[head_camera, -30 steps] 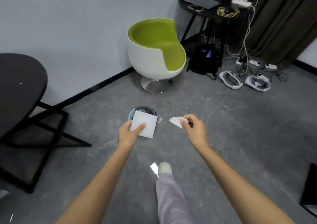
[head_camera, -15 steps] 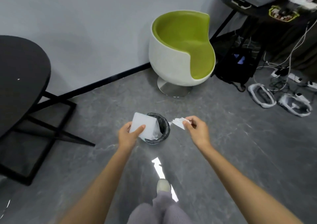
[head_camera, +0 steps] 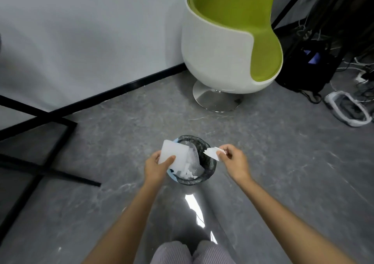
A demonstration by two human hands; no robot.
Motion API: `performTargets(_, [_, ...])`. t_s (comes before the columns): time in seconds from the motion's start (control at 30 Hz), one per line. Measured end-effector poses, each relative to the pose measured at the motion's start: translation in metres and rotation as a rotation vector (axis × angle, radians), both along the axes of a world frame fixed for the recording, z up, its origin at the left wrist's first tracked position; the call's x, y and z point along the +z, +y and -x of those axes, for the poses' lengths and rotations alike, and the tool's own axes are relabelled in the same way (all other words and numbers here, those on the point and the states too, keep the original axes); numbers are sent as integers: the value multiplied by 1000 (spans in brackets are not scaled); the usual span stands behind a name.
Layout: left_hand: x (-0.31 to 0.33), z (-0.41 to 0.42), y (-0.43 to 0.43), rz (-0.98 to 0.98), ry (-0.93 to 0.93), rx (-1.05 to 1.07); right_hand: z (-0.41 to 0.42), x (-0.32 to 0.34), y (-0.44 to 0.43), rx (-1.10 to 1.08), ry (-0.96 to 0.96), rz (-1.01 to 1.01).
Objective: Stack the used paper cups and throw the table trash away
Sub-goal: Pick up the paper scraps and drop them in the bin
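Observation:
A small round waste bin (head_camera: 208, 148) with a black liner stands on the grey floor below me, with white paper scraps and clear plastic inside. My left hand (head_camera: 156, 167) grips a white square sheet (head_camera: 176, 154) by its near edge, tilted over the bin's left rim. My right hand (head_camera: 232, 160) pinches crumpled white paper scraps (head_camera: 212, 153) above the bin's right rim. No paper cups are in view.
A white and green tub chair (head_camera: 226, 47) on a chrome foot stands beyond the bin. Black table legs (head_camera: 40, 142) cross the floor at left. Cables, a dark bag (head_camera: 309, 65) and white headsets (head_camera: 348, 110) lie at right. My knees (head_camera: 192, 253) show at the bottom.
I have stepped closer, so the bin now lies directly under both hands. The white sheet has tipped further over the bin's rim. Both hands keep their hold.

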State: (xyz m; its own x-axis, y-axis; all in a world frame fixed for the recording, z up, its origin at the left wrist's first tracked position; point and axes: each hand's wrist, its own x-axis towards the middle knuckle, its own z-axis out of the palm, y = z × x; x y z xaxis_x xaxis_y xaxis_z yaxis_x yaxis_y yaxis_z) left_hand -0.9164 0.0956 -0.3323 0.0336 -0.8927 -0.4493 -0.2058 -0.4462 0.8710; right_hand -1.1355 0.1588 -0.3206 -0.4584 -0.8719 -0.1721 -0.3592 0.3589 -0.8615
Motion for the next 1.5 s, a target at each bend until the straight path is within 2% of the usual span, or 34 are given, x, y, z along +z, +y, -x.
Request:
performTargets(0.2, [-137, 2, -23, -95, -52, 39, -4, -136, -32, -11, 12, -116])
performTargets(0.3, [-187, 7, -31, -141, -31, 67, -4, -192, -43, -91, -22, -211])
performTargets(0.47, [-229, 25, -41, -165, -7, 50, -4, -244, -59, -306, -274, -304])
performTargets(0.57, [-236, 34, -43, -183, -4, 16, -2, -248, -64, -259, -314, -288])
performTargets(0.73, [-227, 45, -45, -151, -59, -18, 8, -226, -67, -242, -286, -223])
performTargets(0.87, [-208, 46, -47, -110, -90, 70, 13, -204, -66, -209, -312, -192])
performTargets(1.07, [-152, 39, -50, -101, -57, 117, 16, -146, -61, -187, -425, -152])
performTargets(1.27, [-61, 39, -39, -119, -3, 119, 18, -41, -51, -182, -490, -95])
performTargets(1.5, [89, 44, -26, -71, 45, 19, 19, 119, -36, -153, -558, 9])
